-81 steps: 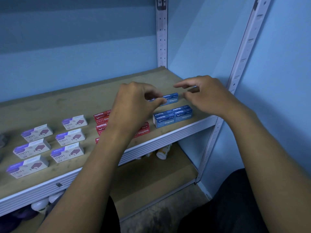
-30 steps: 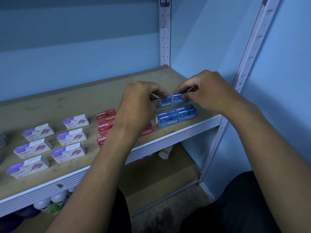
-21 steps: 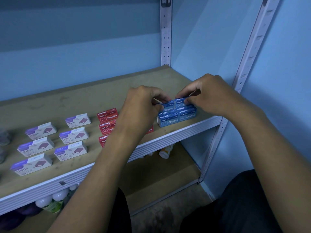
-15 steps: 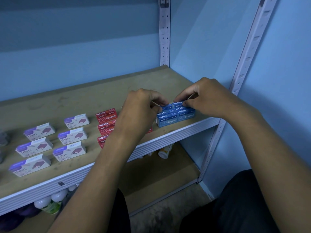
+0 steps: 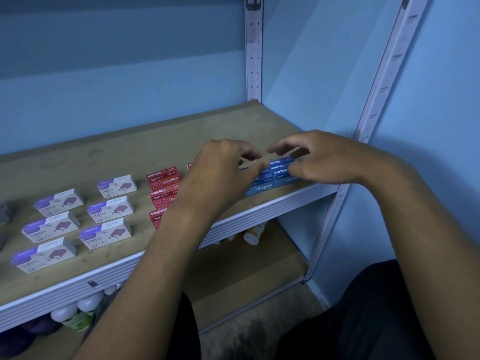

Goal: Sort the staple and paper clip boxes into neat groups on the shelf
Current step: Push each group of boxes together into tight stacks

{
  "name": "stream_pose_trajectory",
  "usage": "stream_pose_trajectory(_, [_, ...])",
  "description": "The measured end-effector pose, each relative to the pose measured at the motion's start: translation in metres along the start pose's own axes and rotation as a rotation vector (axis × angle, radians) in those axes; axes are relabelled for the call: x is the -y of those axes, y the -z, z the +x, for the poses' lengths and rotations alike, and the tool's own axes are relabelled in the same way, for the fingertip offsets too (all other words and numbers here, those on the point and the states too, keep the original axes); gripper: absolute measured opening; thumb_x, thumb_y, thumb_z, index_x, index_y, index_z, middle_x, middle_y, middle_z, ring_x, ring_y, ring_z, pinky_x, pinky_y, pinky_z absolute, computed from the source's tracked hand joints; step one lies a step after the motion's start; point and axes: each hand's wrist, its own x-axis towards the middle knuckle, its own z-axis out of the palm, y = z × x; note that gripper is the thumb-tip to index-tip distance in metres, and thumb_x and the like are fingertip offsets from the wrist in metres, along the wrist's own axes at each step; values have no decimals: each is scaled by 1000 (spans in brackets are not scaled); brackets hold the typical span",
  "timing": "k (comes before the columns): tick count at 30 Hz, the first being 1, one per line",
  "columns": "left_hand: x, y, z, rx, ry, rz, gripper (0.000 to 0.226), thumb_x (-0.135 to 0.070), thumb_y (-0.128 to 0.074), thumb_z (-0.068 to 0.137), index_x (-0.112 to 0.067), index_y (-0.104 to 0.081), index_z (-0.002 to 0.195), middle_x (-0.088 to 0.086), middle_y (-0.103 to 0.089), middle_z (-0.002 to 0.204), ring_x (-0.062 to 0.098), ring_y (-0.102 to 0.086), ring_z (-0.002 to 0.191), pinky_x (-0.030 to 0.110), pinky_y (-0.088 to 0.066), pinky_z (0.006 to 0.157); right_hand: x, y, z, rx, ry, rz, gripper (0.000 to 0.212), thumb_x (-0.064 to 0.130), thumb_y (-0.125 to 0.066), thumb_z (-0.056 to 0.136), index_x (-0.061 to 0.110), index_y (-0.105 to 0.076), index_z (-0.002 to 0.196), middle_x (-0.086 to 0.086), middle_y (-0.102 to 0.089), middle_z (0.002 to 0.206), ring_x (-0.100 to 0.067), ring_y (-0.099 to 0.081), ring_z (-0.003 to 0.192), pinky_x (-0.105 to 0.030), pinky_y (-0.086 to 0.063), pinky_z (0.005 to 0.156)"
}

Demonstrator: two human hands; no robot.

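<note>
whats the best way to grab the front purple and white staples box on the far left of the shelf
Pinch the front purple and white box across its two long sides, coming straight down from above. It lies flat near the shelf edge with its top bare. The gaps to the box behind and the one to its right look wide enough for fingertips, I think. Both hands are over the blue boxes.

The shelf (image 5: 161, 141) board looks like matt, faintly stained wood with a ribbed pale metal front edge (image 5: 259, 216). The perforated uprights (image 5: 253, 61) are painted metal. The staple boxes (image 5: 163, 178) are printed cardboard.
</note>
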Motion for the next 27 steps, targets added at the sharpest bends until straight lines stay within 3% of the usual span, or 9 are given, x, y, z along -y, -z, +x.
stream_pose_trajectory(5, [-2, 0, 0, 131, 6, 77, 68, -58, -78, 71, -29, -62, 131, -10, -67, 125, 9, -62, 108, 33, -54, 93, 0, -2, -2, 23, 30, -20, 67, 22, -79, 82, 35, -51, 142, 15, -57, 134, -6, -57, 117, -20, -46, 95])
stream_pose_trajectory(9, [0, -4, 1, 153, 23, 84, 65, -46, -82, 72, -27, -62, 132, -8, -70, 120, 10, -64, 103, 33, -54, 92, -1, -4, 3, -10, 13, -56, 59, 18, -81, 81, 29, -60, 135, 13, -64, 122, -7, -61, 109, -9, -39, 78])
stream_pose_trajectory(13, [0, -5, 5, 144, 18, 79, 54, -40, -83, 73, -27, -68, 123, -9, -72, 113, 7, -65, 99, 31, -54, 91, 3, -5, 6, -59, 11, -116, 42, 19, -81, 81, 33, -71, 119, 11, -70, 113, -10, -62, 102, -24, -45, 86])
stream_pose_trajectory(21, [1, -5, 7, 145, -5, 90, 55, -42, -83, 72, -26, -68, 123, -8, -72, 114, 7, -64, 99, 31, -54, 91, 5, -5, 7, -59, -7, -128, 41, 21, -81, 81, 34, -72, 119, 11, -70, 110, -12, -62, 102, -25, -43, 84])
stream_pose_trajectory(24, [-1, -2, 2, 130, -48, 123, 64, -48, -79, 75, -25, -62, 132, -7, -70, 120, 11, -64, 106, 35, -54, 92, 4, -5, 4, -34, -12, -110, 49, 19, -78, 84, 33, -65, 130, 12, -66, 120, -8, -59, 107, -21, -39, 83])
stream_pose_trajectory(27, [-1, 8, -4, 77, -93, 129, 62, -53, -74, 78, -29, -59, 133, -10, -66, 124, 9, -61, 108, 29, -52, 90, 6, -2, -3, -20, -4, -62, 59, 20, -68, 90, 35, -51, 144, 16, -56, 140, 0, -50, 117, -21, -38, 93])
